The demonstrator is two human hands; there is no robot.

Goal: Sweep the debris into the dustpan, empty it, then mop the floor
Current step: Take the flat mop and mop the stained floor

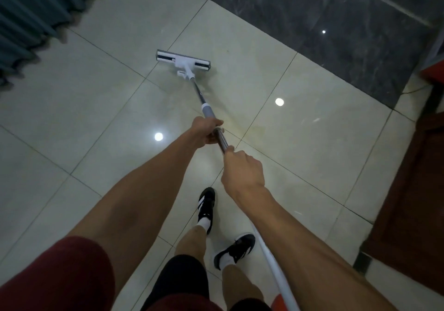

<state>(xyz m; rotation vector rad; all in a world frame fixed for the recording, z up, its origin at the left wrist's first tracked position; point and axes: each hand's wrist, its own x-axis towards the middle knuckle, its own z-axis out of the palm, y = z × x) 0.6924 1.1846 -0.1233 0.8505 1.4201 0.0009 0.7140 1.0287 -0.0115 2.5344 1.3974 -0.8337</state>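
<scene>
The pale tiled floor (300,123) spread out under and ahead of my hands, glossy with round light reflections, and beyond it, past my right hand, ran a band of dark marble flooring (336,29). Far out to the left of my left hand hung a pleated teal curtain (28,22), and off to the right of my right hand stood dark reddish-brown wooden furniture (413,190). The mop (199,94) reached forward from my grip, its flat white head (183,61) lying on the pale tiles well ahead of both hands. My left hand (206,130) was clenched around the pole just below the grey collar, the farther hand from me. My right hand (242,173) was wrapped around the pole just behind it, nearer my body, with the white end of the handle running back under my right forearm. Below my hands were my black-and-white shoes (206,205), one ahead of the other on the tiles.
</scene>
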